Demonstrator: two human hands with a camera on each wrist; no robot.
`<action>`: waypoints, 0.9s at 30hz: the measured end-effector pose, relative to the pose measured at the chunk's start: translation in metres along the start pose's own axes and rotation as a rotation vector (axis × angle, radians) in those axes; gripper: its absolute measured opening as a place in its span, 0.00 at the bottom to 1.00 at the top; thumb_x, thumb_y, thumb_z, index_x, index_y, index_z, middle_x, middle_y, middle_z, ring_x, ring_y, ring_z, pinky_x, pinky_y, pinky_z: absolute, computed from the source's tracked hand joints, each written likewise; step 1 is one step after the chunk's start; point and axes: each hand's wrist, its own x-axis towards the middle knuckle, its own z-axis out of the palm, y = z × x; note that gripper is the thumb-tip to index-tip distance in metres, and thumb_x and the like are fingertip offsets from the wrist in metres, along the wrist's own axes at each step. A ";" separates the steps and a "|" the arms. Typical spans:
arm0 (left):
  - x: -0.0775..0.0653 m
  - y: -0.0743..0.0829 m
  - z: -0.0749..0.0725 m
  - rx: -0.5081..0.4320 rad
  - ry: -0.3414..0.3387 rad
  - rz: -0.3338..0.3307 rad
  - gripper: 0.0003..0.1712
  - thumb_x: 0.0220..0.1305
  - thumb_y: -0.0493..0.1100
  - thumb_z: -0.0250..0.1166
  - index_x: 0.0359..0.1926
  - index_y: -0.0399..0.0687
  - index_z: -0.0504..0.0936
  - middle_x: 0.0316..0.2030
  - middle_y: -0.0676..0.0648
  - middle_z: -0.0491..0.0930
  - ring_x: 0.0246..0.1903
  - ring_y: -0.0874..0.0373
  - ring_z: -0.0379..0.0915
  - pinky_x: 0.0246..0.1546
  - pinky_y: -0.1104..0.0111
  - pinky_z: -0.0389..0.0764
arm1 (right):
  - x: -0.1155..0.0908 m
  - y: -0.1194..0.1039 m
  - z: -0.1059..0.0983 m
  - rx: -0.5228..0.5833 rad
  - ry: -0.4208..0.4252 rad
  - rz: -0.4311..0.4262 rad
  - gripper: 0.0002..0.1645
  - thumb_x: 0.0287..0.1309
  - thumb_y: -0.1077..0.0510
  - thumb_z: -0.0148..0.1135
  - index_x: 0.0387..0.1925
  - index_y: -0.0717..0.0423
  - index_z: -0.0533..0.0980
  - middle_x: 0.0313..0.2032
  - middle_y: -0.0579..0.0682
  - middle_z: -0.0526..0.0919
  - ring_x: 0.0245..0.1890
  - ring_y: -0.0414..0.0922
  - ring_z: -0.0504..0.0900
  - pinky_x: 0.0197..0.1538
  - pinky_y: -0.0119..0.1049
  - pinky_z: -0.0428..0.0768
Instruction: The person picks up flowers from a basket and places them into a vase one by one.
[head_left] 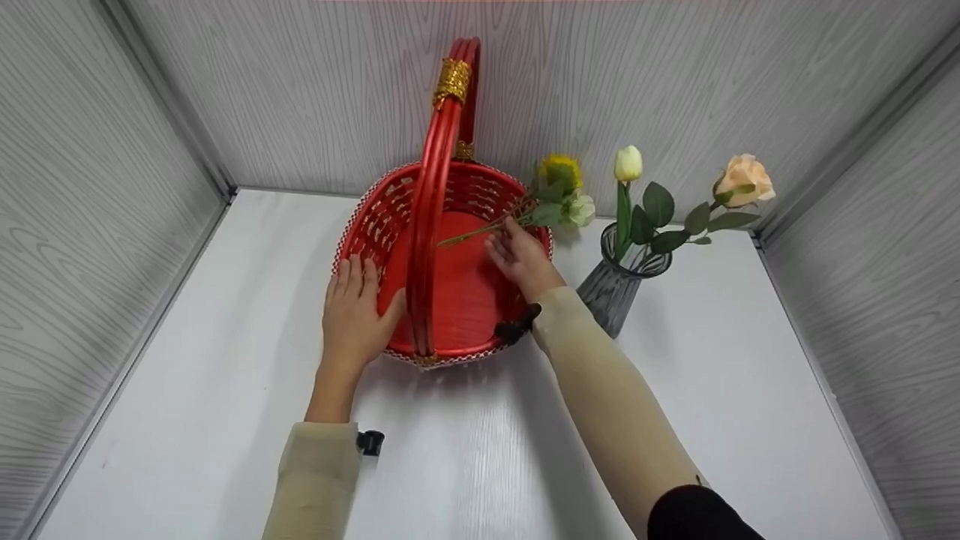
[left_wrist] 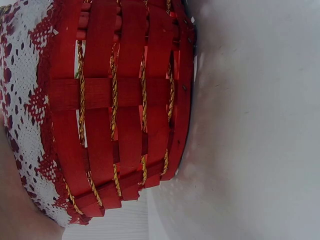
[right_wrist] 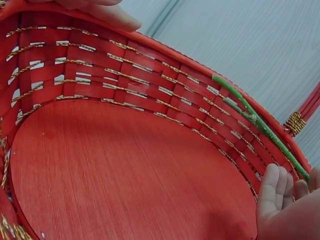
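My right hand [head_left: 521, 259] is over the right side of a red woven basket [head_left: 465, 337]. Between its thumb and fingers it pinches the thin green stems [right_wrist: 265, 127] of a yellow flower [head_left: 561, 172] and a whitish flower [head_left: 580, 209]. The blooms point right, past the rim, and the stem ends reach left over the basket's inside. My left hand [head_left: 352, 319] rests on the basket's left rim, its fingers straight and the thumb spread toward the tall handle [head_left: 427, 225]. White and red lace trim [left_wrist: 30, 100] runs along the rim beside that hand.
Right of the basket stands a grey ribbed glass vase [head_left: 611, 296] with a pale yellow tulip [head_left: 628, 163] and a peach rose [head_left: 744, 181]. The white table [head_left: 187, 390] has grey wood-grain panels [head_left: 300, 90] on three sides. My right forearm passes close by the vase.
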 end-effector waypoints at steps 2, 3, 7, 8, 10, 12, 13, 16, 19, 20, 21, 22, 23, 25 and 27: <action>0.000 0.000 0.001 -0.004 0.000 0.000 0.50 0.79 0.66 0.49 0.81 0.31 0.55 0.82 0.30 0.48 0.83 0.37 0.36 0.82 0.49 0.36 | 0.001 0.000 -0.001 0.006 0.005 0.000 0.07 0.78 0.56 0.58 0.49 0.54 0.79 0.37 0.54 0.79 0.36 0.47 0.81 0.47 0.36 0.87; -0.001 0.001 0.001 -0.007 0.000 0.000 0.50 0.79 0.66 0.49 0.81 0.31 0.55 0.82 0.30 0.48 0.83 0.37 0.36 0.82 0.49 0.36 | 0.001 0.000 -0.002 0.009 0.007 0.000 0.10 0.79 0.56 0.58 0.53 0.55 0.80 0.38 0.54 0.79 0.37 0.47 0.81 0.52 0.37 0.87; -0.001 0.002 0.001 -0.015 0.002 0.002 0.50 0.79 0.66 0.49 0.81 0.30 0.56 0.82 0.30 0.48 0.83 0.37 0.35 0.82 0.49 0.36 | 0.000 0.002 -0.005 -0.006 0.009 -0.005 0.17 0.80 0.58 0.56 0.63 0.60 0.76 0.40 0.55 0.79 0.40 0.49 0.81 0.67 0.41 0.78; -0.001 0.002 0.001 -0.015 0.004 0.003 0.50 0.79 0.66 0.49 0.81 0.30 0.56 0.82 0.30 0.48 0.83 0.37 0.36 0.82 0.49 0.36 | 0.000 0.003 -0.005 -0.020 0.008 -0.007 0.16 0.80 0.59 0.56 0.62 0.61 0.76 0.40 0.56 0.79 0.40 0.49 0.81 0.67 0.42 0.79; -0.001 0.002 0.001 -0.018 0.017 0.006 0.49 0.78 0.66 0.50 0.81 0.30 0.57 0.81 0.30 0.49 0.83 0.37 0.37 0.82 0.49 0.36 | -0.002 0.006 -0.006 -0.069 0.004 -0.012 0.12 0.80 0.60 0.55 0.57 0.62 0.76 0.40 0.56 0.79 0.40 0.49 0.81 0.64 0.42 0.81; -0.002 0.001 0.001 -0.021 0.024 0.006 0.49 0.78 0.65 0.50 0.81 0.30 0.57 0.81 0.29 0.50 0.83 0.36 0.38 0.82 0.49 0.36 | -0.003 0.008 -0.006 -0.122 -0.001 -0.024 0.08 0.80 0.61 0.55 0.52 0.61 0.76 0.40 0.56 0.80 0.40 0.49 0.82 0.59 0.41 0.84; -0.001 0.001 0.001 -0.020 0.026 0.008 0.49 0.78 0.65 0.50 0.80 0.30 0.57 0.81 0.29 0.50 0.83 0.36 0.38 0.82 0.49 0.37 | -0.003 0.009 -0.006 -0.151 -0.005 -0.035 0.07 0.81 0.61 0.55 0.51 0.61 0.76 0.40 0.56 0.81 0.40 0.49 0.82 0.57 0.41 0.86; -0.001 0.001 0.001 -0.021 0.026 0.009 0.49 0.78 0.64 0.50 0.80 0.30 0.57 0.81 0.29 0.50 0.83 0.36 0.38 0.82 0.49 0.36 | -0.006 0.011 -0.005 -0.219 -0.024 -0.079 0.12 0.81 0.62 0.53 0.58 0.63 0.74 0.41 0.56 0.81 0.40 0.48 0.83 0.52 0.40 0.86; -0.001 0.001 0.001 -0.021 0.016 0.005 0.49 0.78 0.65 0.50 0.81 0.30 0.57 0.81 0.30 0.50 0.83 0.37 0.37 0.82 0.49 0.36 | -0.007 0.012 -0.006 -0.249 -0.033 -0.117 0.14 0.81 0.62 0.53 0.61 0.65 0.71 0.40 0.56 0.81 0.38 0.48 0.83 0.52 0.40 0.86; -0.001 0.001 0.001 -0.020 0.013 0.002 0.49 0.78 0.65 0.50 0.81 0.30 0.56 0.81 0.30 0.49 0.83 0.37 0.37 0.82 0.49 0.36 | -0.008 0.012 -0.006 -0.250 -0.036 -0.126 0.14 0.81 0.62 0.53 0.60 0.65 0.71 0.40 0.56 0.81 0.38 0.48 0.83 0.52 0.40 0.86; -0.001 0.001 0.001 -0.021 0.010 0.000 0.49 0.78 0.65 0.49 0.81 0.31 0.56 0.81 0.30 0.49 0.83 0.37 0.36 0.82 0.49 0.35 | -0.009 0.012 -0.006 -0.249 -0.037 -0.132 0.12 0.81 0.62 0.53 0.59 0.64 0.72 0.39 0.56 0.82 0.38 0.47 0.83 0.52 0.40 0.87; -0.001 0.001 0.001 -0.020 0.008 -0.002 0.49 0.78 0.65 0.49 0.81 0.31 0.56 0.82 0.30 0.49 0.83 0.37 0.36 0.82 0.49 0.35 | -0.009 0.012 -0.005 -0.248 -0.037 -0.137 0.10 0.81 0.62 0.53 0.56 0.63 0.72 0.39 0.56 0.82 0.37 0.47 0.84 0.52 0.40 0.87; -0.001 0.001 0.001 -0.018 0.005 -0.003 0.49 0.78 0.65 0.49 0.81 0.31 0.56 0.82 0.30 0.48 0.83 0.37 0.36 0.82 0.49 0.35 | -0.010 0.012 -0.005 -0.244 -0.038 -0.141 0.07 0.81 0.62 0.53 0.53 0.61 0.72 0.39 0.57 0.82 0.37 0.48 0.84 0.51 0.40 0.87; -0.001 0.001 0.000 -0.018 0.008 0.000 0.49 0.78 0.65 0.49 0.81 0.31 0.56 0.81 0.30 0.49 0.83 0.37 0.36 0.82 0.49 0.36 | -0.012 0.011 -0.005 -0.229 -0.038 -0.151 0.04 0.81 0.62 0.53 0.49 0.60 0.72 0.39 0.57 0.82 0.37 0.48 0.84 0.49 0.39 0.88; -0.001 0.001 -0.001 -0.019 0.010 0.003 0.49 0.78 0.65 0.49 0.81 0.30 0.56 0.81 0.30 0.49 0.83 0.37 0.36 0.82 0.49 0.36 | -0.015 0.010 -0.004 -0.212 -0.038 -0.163 0.04 0.81 0.62 0.53 0.47 0.59 0.72 0.39 0.57 0.83 0.36 0.48 0.84 0.48 0.39 0.88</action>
